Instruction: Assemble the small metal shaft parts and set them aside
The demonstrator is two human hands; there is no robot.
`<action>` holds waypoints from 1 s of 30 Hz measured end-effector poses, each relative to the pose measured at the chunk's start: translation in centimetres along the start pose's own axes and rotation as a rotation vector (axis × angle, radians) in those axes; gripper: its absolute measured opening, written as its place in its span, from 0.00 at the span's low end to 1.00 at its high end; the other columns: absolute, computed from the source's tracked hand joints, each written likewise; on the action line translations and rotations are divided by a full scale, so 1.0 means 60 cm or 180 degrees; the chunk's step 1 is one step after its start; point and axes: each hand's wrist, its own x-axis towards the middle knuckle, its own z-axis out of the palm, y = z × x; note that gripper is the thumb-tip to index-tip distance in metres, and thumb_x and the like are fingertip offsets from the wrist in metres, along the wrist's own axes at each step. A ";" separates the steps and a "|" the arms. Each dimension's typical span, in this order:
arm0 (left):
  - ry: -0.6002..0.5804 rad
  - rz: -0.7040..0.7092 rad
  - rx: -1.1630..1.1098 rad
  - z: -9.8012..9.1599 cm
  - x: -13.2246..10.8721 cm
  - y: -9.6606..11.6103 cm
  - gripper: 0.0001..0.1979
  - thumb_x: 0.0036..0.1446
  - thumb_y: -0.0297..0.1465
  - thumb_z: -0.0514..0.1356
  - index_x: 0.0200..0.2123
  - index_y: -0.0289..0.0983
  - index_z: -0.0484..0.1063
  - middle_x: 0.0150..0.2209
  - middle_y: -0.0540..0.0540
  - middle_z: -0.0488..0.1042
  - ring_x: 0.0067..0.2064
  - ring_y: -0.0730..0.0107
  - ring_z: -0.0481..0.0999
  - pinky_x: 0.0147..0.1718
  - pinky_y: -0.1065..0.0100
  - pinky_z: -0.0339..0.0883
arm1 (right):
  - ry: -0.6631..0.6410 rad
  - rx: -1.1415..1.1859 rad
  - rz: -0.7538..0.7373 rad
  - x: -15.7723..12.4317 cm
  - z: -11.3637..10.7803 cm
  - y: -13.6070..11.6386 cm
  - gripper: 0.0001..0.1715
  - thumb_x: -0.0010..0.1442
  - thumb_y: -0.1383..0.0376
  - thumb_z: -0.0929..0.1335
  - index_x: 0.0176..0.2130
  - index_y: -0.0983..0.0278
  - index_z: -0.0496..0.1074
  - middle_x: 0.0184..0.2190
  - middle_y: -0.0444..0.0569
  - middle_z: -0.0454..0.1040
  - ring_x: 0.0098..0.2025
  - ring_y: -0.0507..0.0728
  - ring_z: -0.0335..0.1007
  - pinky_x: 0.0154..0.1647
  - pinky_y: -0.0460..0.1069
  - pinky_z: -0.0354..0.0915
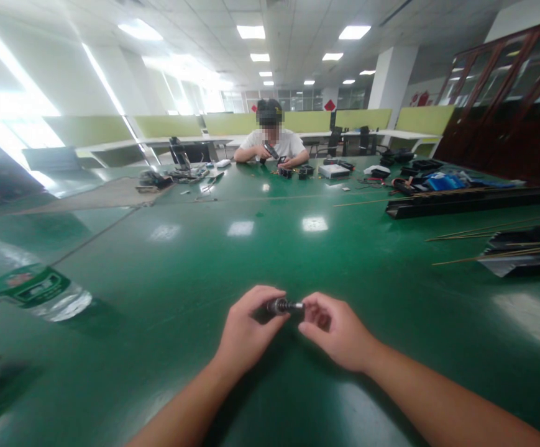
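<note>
pointing its narrow silvery end to the right, a small dark cylinder [279, 305] is held just above the near part of the green table [195, 248], between the worker's two hands. from where i stand, the left hand [248, 326] pinches its thicker, ringed body between thumb and fingers. the right hand [339, 329] is at the thin end, fingers curled in and thumb apart from them; i can't tell whether it grips the tip or only meets it.

well off to the left is a clear bottle [36, 287] with a green label. over on the right, a long black channel [465, 200] lies along the tabletop, with thin brass-coloured rods [465, 234] near it and a blue bundle [447, 180] behind.

across the table sits another person [292, 146] in a white top, leaning over a dark object in the hands, with small black parts [304, 172] just in front and a pale box [335, 171] near them. yellow-green partitions [232, 122] stand behind, and a reddish wooden cabinet [512, 105] lines the right-hand side.
</note>
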 end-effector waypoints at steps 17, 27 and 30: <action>-0.0352 0.0253 -0.0022 0.011 -0.012 0.011 0.10 0.54 0.29 0.67 0.40 0.41 0.75 0.38 0.50 0.78 0.39 0.70 0.77 0.40 0.70 0.69 | 0.0215 -0.0247 -0.0192 -0.002 -0.004 -0.008 0.14 0.52 0.72 0.71 0.42 0.63 0.75 0.34 0.46 0.77 0.35 0.55 0.74 0.37 0.48 0.67; -0.0297 0.0415 -0.0178 0.012 -0.010 0.012 0.09 0.52 0.27 0.68 0.38 0.40 0.77 0.37 0.49 0.79 0.39 0.71 0.77 0.40 0.71 0.70 | 0.0230 -0.0594 -0.0424 -0.001 -0.005 -0.002 0.02 0.53 0.70 0.73 0.32 0.64 0.78 0.28 0.45 0.76 0.32 0.54 0.71 0.34 0.47 0.63; -0.0295 0.0404 -0.0182 0.013 -0.009 0.013 0.09 0.52 0.26 0.68 0.38 0.39 0.77 0.37 0.49 0.78 0.39 0.71 0.77 0.40 0.71 0.70 | 0.0210 -0.0581 -0.0464 -0.001 -0.007 -0.002 0.02 0.54 0.70 0.73 0.32 0.64 0.78 0.28 0.45 0.75 0.32 0.54 0.71 0.33 0.47 0.63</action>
